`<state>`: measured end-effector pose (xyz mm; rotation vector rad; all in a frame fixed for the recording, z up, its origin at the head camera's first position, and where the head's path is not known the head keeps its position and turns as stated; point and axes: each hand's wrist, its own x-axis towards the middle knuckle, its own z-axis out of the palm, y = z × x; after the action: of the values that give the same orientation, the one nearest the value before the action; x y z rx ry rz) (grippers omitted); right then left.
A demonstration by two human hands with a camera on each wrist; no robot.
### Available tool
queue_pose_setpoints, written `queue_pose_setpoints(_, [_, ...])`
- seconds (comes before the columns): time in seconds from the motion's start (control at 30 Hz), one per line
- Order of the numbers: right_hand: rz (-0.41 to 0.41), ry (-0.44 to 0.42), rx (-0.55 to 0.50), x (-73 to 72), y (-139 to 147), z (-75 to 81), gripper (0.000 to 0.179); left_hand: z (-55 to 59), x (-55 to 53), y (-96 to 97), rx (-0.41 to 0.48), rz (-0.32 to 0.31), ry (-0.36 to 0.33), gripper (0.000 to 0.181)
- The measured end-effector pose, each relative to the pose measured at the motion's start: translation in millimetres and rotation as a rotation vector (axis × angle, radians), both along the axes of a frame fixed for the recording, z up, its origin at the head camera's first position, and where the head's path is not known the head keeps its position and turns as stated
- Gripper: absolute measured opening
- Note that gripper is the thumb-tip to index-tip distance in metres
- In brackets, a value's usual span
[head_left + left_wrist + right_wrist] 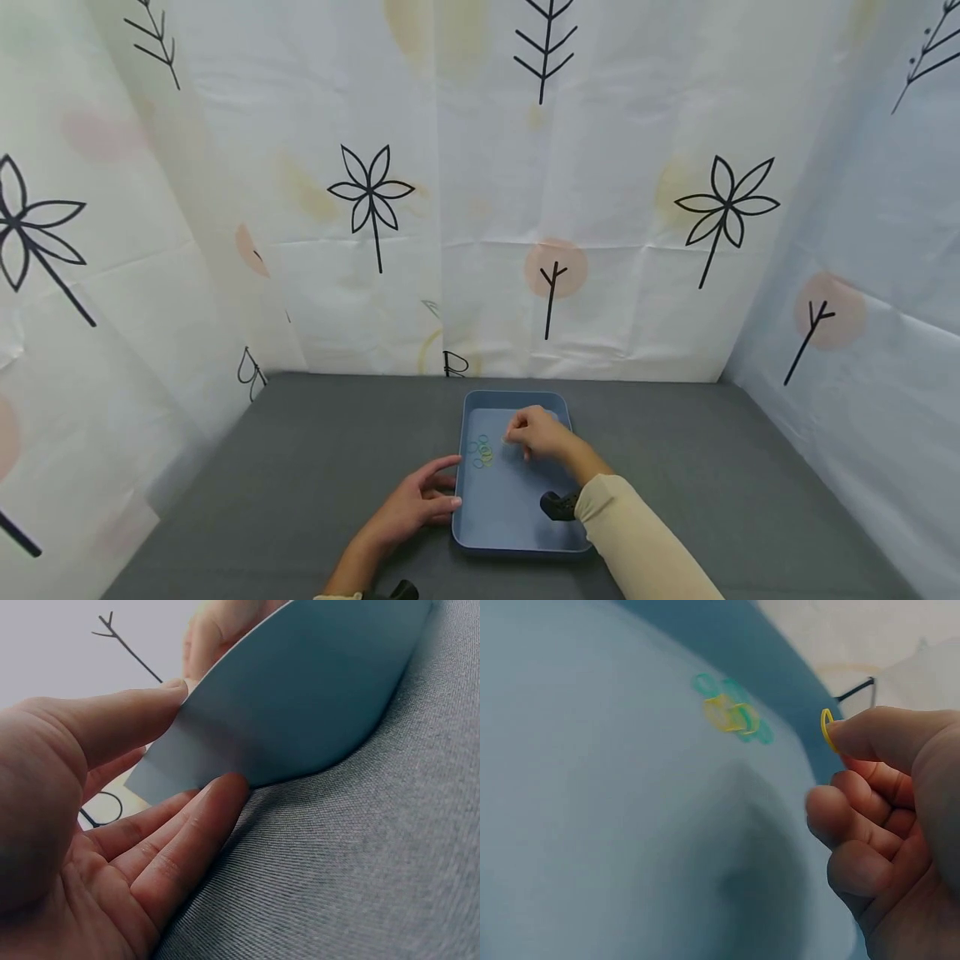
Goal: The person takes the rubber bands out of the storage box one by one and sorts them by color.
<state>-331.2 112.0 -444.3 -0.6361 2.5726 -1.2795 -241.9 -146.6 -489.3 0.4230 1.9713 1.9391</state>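
My right hand (542, 433) is over the blue rectangular tray (502, 521). Between its thumb and forefinger it pinches a small yellow ring (824, 726), thin like a rubber band; the other fingers curl inward. Several similar small rings (744, 718), green, teal and yellow, lie bunched together on the tray floor, toward its left side in the head view. At the tray's left edge is my left hand (414, 502), fingers extended and spread. Up close in the left wrist view, one fingertip (177, 688) rests at the rim and another (229, 787) touches low on the outer wall.
Beneath the tray is a dark grey cloth-covered table (330, 450). White patterned fabric (487, 208) with plant drawings hangs behind the table and along both sides. A black wrist device (558, 505) sits by the right sleeve (645, 542), over the tray's right part.
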Motion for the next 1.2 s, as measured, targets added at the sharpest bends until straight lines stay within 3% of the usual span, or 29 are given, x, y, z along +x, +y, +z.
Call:
queue_pose_setpoints(0.3, [-0.084,0.063,-0.081,-2.8,16.6,16.8,0.008,0.7,1.4,2.7,-0.007,0.004,-0.003,0.066])
queue_pose_setpoints(0.7, [-0.316,0.256,-0.149,-3.1,36.8,11.5,0.007,0.3,-0.8,0.7,-0.013,0.01,-0.011,0.066])
queue_pose_setpoints(1.0, [-0.504,0.274,-0.208,-2.3,55.1,3.4,0.007,-0.8,0.2,0.3,-0.007,0.015,-0.013,0.067])
queue_pose_setpoints(1.2, [-0.569,0.311,-0.201,0.0,65.6,-2.9,0.009,-0.9,-0.8,0.1,-0.006,0.012,-0.016,0.067])
